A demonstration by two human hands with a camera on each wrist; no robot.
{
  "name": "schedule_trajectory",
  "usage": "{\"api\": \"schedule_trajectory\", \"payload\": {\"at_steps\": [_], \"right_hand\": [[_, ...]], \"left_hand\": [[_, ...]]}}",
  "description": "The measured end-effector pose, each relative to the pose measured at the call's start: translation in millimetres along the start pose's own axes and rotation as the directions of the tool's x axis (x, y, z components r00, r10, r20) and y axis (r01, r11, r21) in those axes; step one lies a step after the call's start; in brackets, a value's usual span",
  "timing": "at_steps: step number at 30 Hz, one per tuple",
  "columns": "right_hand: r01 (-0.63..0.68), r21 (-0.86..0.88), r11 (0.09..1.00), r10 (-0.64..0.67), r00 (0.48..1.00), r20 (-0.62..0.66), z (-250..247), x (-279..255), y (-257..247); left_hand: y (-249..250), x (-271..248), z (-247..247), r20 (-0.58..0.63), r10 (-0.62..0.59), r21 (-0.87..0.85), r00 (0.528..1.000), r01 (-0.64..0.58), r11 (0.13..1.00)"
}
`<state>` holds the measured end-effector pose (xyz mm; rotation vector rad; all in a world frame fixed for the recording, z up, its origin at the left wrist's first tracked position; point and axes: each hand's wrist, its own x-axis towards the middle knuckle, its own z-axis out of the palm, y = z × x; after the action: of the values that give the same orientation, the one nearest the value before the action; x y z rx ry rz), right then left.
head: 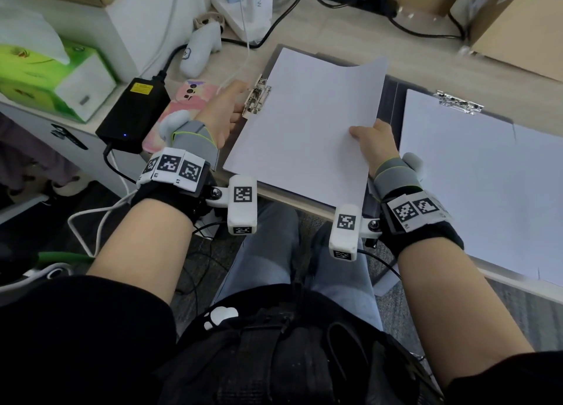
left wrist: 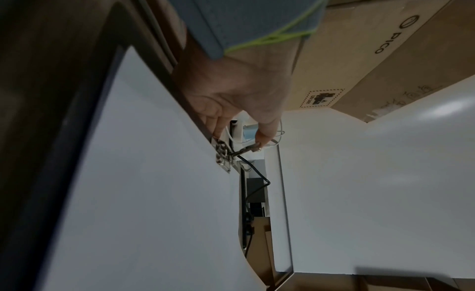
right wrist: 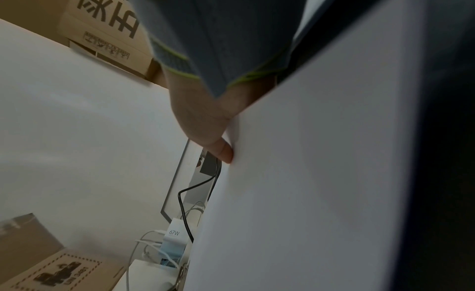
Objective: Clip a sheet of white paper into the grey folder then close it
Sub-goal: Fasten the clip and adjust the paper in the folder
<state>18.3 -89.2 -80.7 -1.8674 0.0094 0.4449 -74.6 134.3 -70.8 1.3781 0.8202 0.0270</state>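
Both hands, the left hand [head: 224,116] and the right hand [head: 376,144], wear grey fingerless wraps edged in lime green. Each wrist carries a black strap ringed with white blocks printed with black square markers, plus a white camera pod on a bracket. Black sleeves are pushed up; blue jeans cover the legs.

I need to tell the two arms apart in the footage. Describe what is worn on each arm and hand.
Both match. The left hand and right hand each wear a grey, fingerless wrap edged in lime green. Each wrist carries a black band topped with white blocks printed with black square markers, plus a white camera pod and thin cables. Black sleeves are pushed up above the forearms.
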Motion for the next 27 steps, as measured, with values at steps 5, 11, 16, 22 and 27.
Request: {"api": "schedule_trajectory", "payload": {"at_steps": [5, 11, 16, 22, 27], "right_hand": [[0.006, -0.01, 1.0, -0.006, 1.0, -0.016, 1, 2, 1], [-0.002, -0.01, 1.0, 0.002, 1.0, -0.031, 1, 3, 2], [-0.012, -0.006, 1.0, 0.011, 0.999, -0.042, 1, 1, 0], [-0.009, -0.016, 1.0, 0.006, 0.986, -0.164, -5, -1, -1], [0.027, -0.348, 0.937, -0.117, 0.964, -0.24, -18, -6, -2]], "left_hand": [[-1, -5, -1, 0.009, 0.018, -0.045, 1.0, -0.017, 0.999], [-1, -2, 2, -0.154, 0.05, 0.17, 0.987, -0.024, 0.985], [1, -8, 7, -0.14, 0.104, 0.57, 0.985, -0.006, 0.822], [-7, -11, 7, -0.157, 0.14, 0.392, 0.978, -0.068, 0.918], [-17, -16, 5, -0.207, 0.123, 0.157, 0.971, -0.091, 0.983]]}}
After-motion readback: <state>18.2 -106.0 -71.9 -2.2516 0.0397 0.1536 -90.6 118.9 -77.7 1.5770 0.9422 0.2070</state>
